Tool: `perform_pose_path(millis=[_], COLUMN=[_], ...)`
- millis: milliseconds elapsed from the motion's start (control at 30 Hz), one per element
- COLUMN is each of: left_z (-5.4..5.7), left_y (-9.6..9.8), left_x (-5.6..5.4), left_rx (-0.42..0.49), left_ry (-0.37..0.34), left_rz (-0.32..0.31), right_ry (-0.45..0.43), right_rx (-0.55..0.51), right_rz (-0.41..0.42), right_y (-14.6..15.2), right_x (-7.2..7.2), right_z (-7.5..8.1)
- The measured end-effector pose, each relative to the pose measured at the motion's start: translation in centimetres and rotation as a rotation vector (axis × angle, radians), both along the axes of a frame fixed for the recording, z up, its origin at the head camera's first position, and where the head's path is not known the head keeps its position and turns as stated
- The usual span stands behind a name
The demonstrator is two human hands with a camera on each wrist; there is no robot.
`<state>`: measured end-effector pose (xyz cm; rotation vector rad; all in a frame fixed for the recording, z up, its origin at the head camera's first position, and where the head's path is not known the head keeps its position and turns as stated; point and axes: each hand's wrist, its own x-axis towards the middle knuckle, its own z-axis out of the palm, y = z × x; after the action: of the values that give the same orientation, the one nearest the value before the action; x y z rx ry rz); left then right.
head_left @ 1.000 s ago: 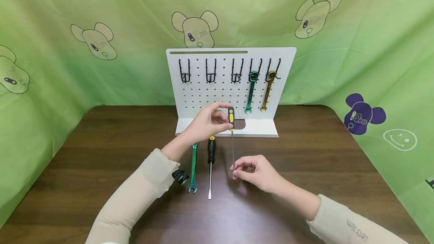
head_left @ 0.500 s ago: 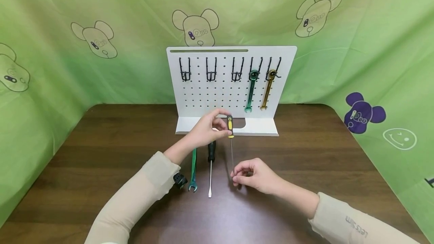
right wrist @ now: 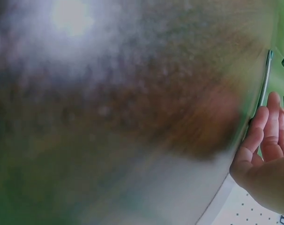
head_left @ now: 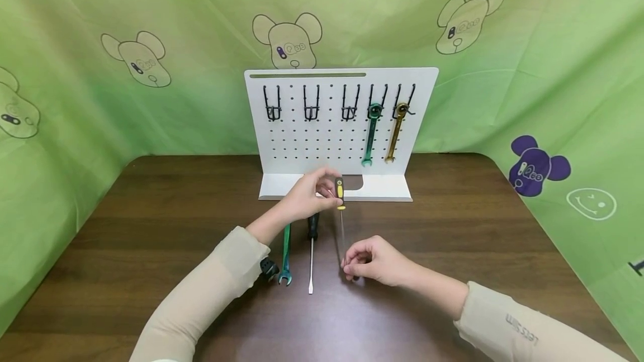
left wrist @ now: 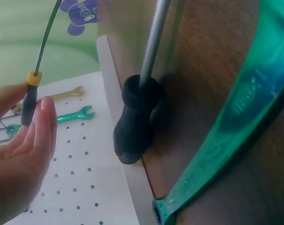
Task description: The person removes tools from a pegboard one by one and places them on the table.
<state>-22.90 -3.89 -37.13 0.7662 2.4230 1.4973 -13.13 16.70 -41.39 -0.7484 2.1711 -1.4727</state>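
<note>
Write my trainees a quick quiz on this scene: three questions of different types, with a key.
1. Which hand has the held screwdriver by its handle?
2. True or false: the gold wrench hangs on the pegboard.
3. What lies beside the other screwdriver on the table? A) hammer B) green wrench C) pliers

Key:
1. The left hand.
2. True.
3. B.

A hand could pass over the brown table (head_left: 463,222) on the far side of the right arm (head_left: 435,286), where there is lots of room. Between the left hand (head_left: 309,197) and the right hand (head_left: 379,261), the yellow-and-black screwdriver (head_left: 339,191) blocks the gap. Under the left wrist (head_left: 266,225) it is tight, because a black screwdriver (head_left: 312,228) and a green wrench (head_left: 286,256) lie there.
</note>
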Motion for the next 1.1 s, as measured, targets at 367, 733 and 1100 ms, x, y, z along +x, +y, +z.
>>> perform_pose_path(millis=[367, 733, 1100], left_z=[-0.9, -1.9, -2.6], left_y=[0.4, 0.5, 1.0], left_x=[-0.5, -0.8, -1.3], left_rx=[-0.047, -0.175, -0.279], left_ry=[-0.054, -0.028, 0.008], left_rz=[-0.005, -0.019, -0.034], right_ry=[-0.108, -0.204, -0.226], right_rx=[0.025, 0.032, 0.059], right_rz=[-0.011, 0.029, 0.022], right_y=[0.2, 0.1, 0.4], right_x=[0.0, 0.1, 0.2], right_z=[-0.3, -0.7, -0.5])
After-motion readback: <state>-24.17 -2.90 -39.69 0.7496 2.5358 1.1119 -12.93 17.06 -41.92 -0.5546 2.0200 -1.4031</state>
